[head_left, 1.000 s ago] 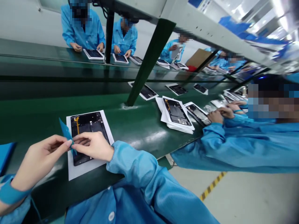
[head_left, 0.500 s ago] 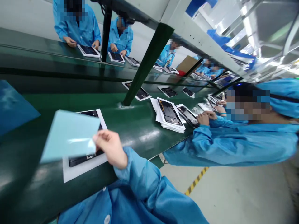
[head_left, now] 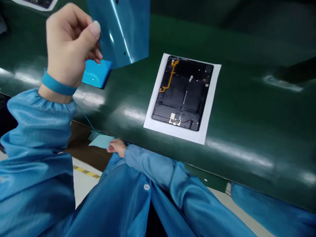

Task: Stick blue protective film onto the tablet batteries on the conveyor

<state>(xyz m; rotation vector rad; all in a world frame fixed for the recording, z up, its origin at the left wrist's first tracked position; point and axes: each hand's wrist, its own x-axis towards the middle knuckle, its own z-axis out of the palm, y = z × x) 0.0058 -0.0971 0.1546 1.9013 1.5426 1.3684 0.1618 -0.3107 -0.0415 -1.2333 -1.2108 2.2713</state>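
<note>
My left hand [head_left: 67, 46], with a blue band at the wrist, pinches the edge of a translucent blue film sheet [head_left: 125, 33] raised over the bench. Low down by the bench's front edge, my right hand [head_left: 118, 147] has its fingers closed on a pale blue sheet [head_left: 101, 141]. A black tablet-like device [head_left: 184, 93] with an orange flex strip lies open on white paper [head_left: 174, 133], touched by neither hand. Beneath the raised film, a blue stack [head_left: 96, 74] rests on the bench.
The green bench [head_left: 247, 121] runs across the view. Part of another device on white paper [head_left: 41, 4] shows at the top left. Blue clothing [head_left: 271, 210] is at the lower right, and a brown box-like surface [head_left: 84, 144] sits below the bench edge.
The view has swung down and left. My right hand has carried the pale sheet from over the device to below the bench edge. My left hand with the blue film is now in view.
</note>
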